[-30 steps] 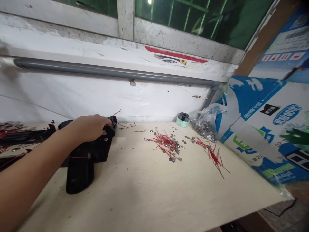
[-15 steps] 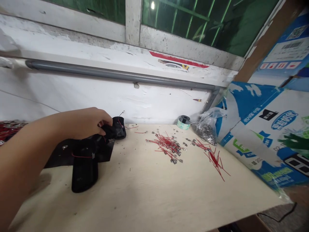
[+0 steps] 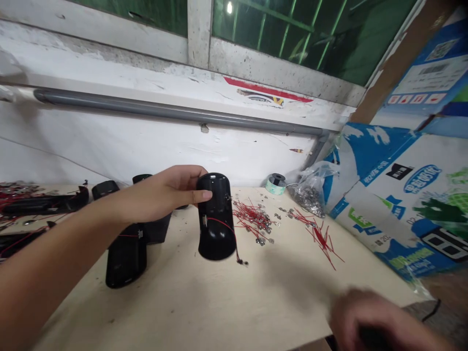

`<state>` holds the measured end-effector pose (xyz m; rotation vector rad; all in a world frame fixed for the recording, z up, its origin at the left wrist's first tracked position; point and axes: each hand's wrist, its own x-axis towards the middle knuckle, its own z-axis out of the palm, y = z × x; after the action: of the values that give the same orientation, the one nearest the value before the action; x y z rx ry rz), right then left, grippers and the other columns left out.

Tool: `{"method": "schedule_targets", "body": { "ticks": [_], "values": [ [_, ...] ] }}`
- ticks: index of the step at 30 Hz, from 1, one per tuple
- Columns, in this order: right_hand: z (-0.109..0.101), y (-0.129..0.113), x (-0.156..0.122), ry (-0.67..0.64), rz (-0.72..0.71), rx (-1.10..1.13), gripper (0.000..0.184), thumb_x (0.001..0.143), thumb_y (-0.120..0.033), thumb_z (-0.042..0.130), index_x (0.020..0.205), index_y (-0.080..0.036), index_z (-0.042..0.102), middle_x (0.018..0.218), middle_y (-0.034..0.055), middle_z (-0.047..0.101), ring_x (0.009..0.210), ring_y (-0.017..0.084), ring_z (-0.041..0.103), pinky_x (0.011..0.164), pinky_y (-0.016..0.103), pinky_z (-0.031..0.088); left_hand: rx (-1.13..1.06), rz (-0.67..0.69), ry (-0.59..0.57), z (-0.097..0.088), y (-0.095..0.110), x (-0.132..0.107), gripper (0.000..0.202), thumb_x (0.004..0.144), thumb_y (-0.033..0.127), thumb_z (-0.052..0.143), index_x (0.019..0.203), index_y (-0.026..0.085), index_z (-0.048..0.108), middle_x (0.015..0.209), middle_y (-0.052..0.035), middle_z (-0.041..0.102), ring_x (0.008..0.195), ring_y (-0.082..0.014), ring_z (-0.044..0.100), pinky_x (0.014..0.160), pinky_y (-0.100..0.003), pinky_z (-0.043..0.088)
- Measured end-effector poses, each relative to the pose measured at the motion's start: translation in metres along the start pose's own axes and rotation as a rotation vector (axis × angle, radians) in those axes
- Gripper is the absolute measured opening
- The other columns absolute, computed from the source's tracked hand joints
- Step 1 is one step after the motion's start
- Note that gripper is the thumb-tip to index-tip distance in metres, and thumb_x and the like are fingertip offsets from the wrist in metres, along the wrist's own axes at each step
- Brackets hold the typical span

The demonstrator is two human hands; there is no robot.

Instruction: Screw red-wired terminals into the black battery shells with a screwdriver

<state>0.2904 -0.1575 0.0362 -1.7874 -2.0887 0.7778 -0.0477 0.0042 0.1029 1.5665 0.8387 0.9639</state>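
Across the pale bench (image 3: 183,312) lay more black housings (image 3: 126,261), a bag of metal terminals (image 3: 310,195) and a scatter of red wires (image 3: 252,219). Above it, the left hand (image 3: 164,192) held a black plastic housing (image 3: 215,217) clear of the surface, fingers (image 3: 204,195) wrapped around it. The right hand (image 3: 361,317) was blurred near the bench's front edge; its grip I couldn't tell.

The right hand (image 3: 360,317) is blurred and cut off by the near edge, with a dark shape in it too unclear to tell. The left forearm (image 3: 44,273) runs off the left edge, and the black casing (image 3: 215,219) hides part of the red wires (image 3: 252,219).
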Motion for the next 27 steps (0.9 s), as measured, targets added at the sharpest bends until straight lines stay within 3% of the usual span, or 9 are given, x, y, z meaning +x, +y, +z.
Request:
{"method": "schedule_targets", "body": {
  "ticks": [1,2,4,6,9,16,20,24,27],
  "values": [
    [-0.003,-0.008,0.020,0.002,-0.041,0.054,0.034,0.093,-0.064,0.053,0.092,-0.032,0.066,0.074,0.0046,0.059,0.065,0.019,0.060,0.053,0.031,0.046,0.008,0.010,-0.112,0.007,-0.006,0.002,0.013,0.071,0.027,0.080,0.079,0.021,0.072,0.079,-0.0067,0.072,0.079,-0.0285,0.069,0.074,-0.042,0.056],
    [-0.004,-0.017,0.043,0.029,-0.100,0.140,0.042,0.095,-0.067,0.043,0.098,-0.030,0.064,0.068,0.0016,0.054,0.058,0.017,0.056,0.052,0.031,0.044,-0.027,0.005,-0.145,0.014,-0.013,0.003,0.015,0.074,0.031,0.078,0.083,0.020,0.073,0.083,-0.0086,0.073,0.081,-0.0291,0.069,0.074,-0.043,0.057],
    [-0.002,-0.034,0.092,0.042,-0.258,0.493,0.042,0.094,-0.062,0.051,0.105,-0.023,0.062,0.058,-0.0031,0.047,0.051,0.015,0.048,0.052,0.030,0.043,-0.148,-0.034,-0.181,0.025,-0.026,0.006,0.022,0.079,0.034,0.075,0.093,0.017,0.073,0.092,-0.0112,0.074,0.086,-0.0289,0.070,0.074,-0.040,0.056],
    [0.006,-0.048,0.134,-0.033,-0.307,0.707,0.038,0.092,-0.058,0.056,0.089,-0.020,0.061,0.054,-0.0034,0.049,0.047,0.013,0.046,0.045,0.026,0.037,-0.249,-0.081,-0.236,0.034,-0.039,0.007,0.027,0.085,0.037,0.070,0.102,0.016,0.071,0.106,-0.0126,0.072,0.099,-0.0282,0.067,0.082,-0.038,0.054],
    [0.026,-0.055,0.168,-0.060,-0.296,0.887,0.045,0.093,-0.057,0.055,0.071,-0.019,0.054,0.055,-0.0015,0.051,0.045,0.012,0.046,0.040,0.023,0.033,-0.341,-0.174,-0.135,0.044,-0.056,0.008,0.034,0.086,0.043,0.068,0.105,0.014,0.068,0.106,-0.0143,0.071,0.101,-0.0292,0.066,0.085,-0.042,0.052],
    [0.063,-0.040,0.161,-0.197,-0.248,1.016,0.039,0.089,-0.055,0.064,0.078,-0.019,0.054,0.054,-0.0055,0.047,0.041,0.008,0.041,0.038,0.021,0.031,-0.248,-0.289,0.125,0.056,-0.088,0.008,0.049,0.083,0.043,0.070,0.124,0.021,0.053,0.123,-0.0132,0.064,0.097,-0.0248,0.067,0.075,-0.036,0.055],
    [0.074,-0.040,0.162,-0.134,-0.252,0.969,0.042,0.089,-0.059,0.062,0.081,-0.020,0.047,0.054,-0.0074,0.046,0.043,0.008,0.041,0.041,0.021,0.030,-0.046,-0.144,0.162,0.057,-0.099,0.007,0.038,0.082,0.041,0.069,0.113,0.023,0.055,0.128,-0.0103,0.061,0.090,-0.0208,0.068,0.071,-0.032,0.055],
    [0.079,-0.040,0.164,-0.056,-0.318,0.825,0.036,0.094,-0.054,0.057,0.087,-0.020,0.048,0.059,-0.0066,0.048,0.049,0.009,0.043,0.046,0.022,0.033,0.112,0.058,0.163,0.060,-0.104,0.006,0.022,0.079,0.038,0.072,0.088,0.020,0.063,0.130,-0.0092,0.059,0.108,-0.0240,0.064,0.091,-0.039,0.052],
    [0.079,-0.039,0.163,-0.042,-0.348,0.749,0.033,0.098,-0.049,0.053,0.084,-0.020,0.048,0.062,-0.0050,0.049,0.053,0.010,0.044,0.049,0.024,0.034,0.239,0.115,0.189,0.062,-0.103,0.005,0.015,0.079,0.034,0.070,0.078,0.019,0.067,0.131,-0.0096,0.058,0.124,-0.0263,0.055,0.104,-0.043,0.044]
  ]
}}
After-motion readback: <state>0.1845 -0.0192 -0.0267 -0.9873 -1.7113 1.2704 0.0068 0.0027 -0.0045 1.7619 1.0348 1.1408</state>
